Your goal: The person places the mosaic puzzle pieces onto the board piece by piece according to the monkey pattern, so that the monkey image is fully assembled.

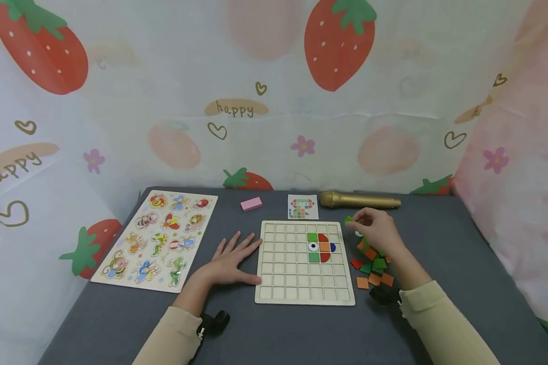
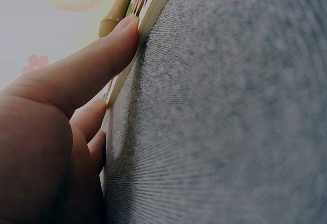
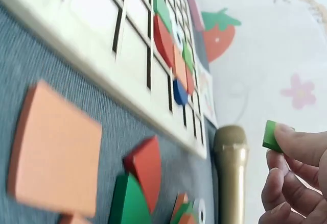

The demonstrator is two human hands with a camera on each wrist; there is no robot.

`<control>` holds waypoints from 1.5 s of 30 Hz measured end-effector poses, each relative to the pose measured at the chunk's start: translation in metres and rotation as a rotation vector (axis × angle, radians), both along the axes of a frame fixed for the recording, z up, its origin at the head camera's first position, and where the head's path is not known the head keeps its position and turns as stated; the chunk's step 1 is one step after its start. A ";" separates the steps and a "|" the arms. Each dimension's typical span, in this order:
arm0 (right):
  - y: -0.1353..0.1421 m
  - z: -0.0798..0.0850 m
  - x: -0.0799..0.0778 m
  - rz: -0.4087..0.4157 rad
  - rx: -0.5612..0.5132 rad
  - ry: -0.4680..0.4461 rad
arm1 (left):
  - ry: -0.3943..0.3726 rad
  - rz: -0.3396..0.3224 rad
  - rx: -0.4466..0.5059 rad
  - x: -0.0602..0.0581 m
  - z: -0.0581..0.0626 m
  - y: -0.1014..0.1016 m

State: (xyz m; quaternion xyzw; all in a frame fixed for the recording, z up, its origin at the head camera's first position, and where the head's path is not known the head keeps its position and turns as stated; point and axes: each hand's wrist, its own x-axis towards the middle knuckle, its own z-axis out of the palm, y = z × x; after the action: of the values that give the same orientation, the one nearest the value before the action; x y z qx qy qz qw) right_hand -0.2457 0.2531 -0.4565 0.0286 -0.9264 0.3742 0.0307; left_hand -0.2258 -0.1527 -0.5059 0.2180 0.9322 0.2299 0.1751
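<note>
My left hand (image 1: 230, 264) lies with fingers spread beside the wooden grid board (image 1: 305, 299), its thumb and fingertips touching the left edge. In the left wrist view the thumb (image 2: 110, 53) rests against that edge. On the board sit green squares (image 1: 312, 236), red rounded pieces (image 1: 323, 257), an eye tile (image 1: 313, 247), orange pieces (image 1: 324, 247) and a blue half-round (image 1: 333, 247). Just past the board's upper right corner, my right hand (image 1: 378, 230) pinches a small green tile (image 3: 269, 135) between thumb and finger, held above the table.
Loose orange, green and red tiles (image 1: 363, 283) are heaped right of the board. Behind it lie a pattern card (image 1: 303, 215), a gold microphone (image 1: 363, 200) and a pink block (image 1: 251, 204). A sheet with cartoon insects (image 1: 164, 238) occupies the left side.
</note>
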 end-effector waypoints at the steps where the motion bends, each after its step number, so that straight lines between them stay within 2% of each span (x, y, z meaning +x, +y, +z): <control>1: -0.003 0.000 0.000 0.003 0.001 -0.002 | -0.001 0.001 -0.001 0.000 0.000 0.000; 18: -0.044 -0.001 -0.005 0.092 -0.012 -0.019 | 0.005 -0.002 0.000 0.000 0.000 0.000; 30: -0.066 -0.011 -0.013 0.099 -0.071 -0.064 | 0.008 -0.007 0.000 -0.001 -0.001 0.000; 45: -0.091 -0.027 -0.024 0.160 -0.042 -0.101 | -0.001 -0.008 0.014 0.000 0.001 0.000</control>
State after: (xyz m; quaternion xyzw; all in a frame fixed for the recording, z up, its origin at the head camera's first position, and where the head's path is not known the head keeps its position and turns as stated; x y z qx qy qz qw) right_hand -0.2697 0.1616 -0.4836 0.0829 -0.9135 0.3957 -0.0454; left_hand -0.2260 -0.1532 -0.5047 0.2230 0.9296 0.2359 0.1748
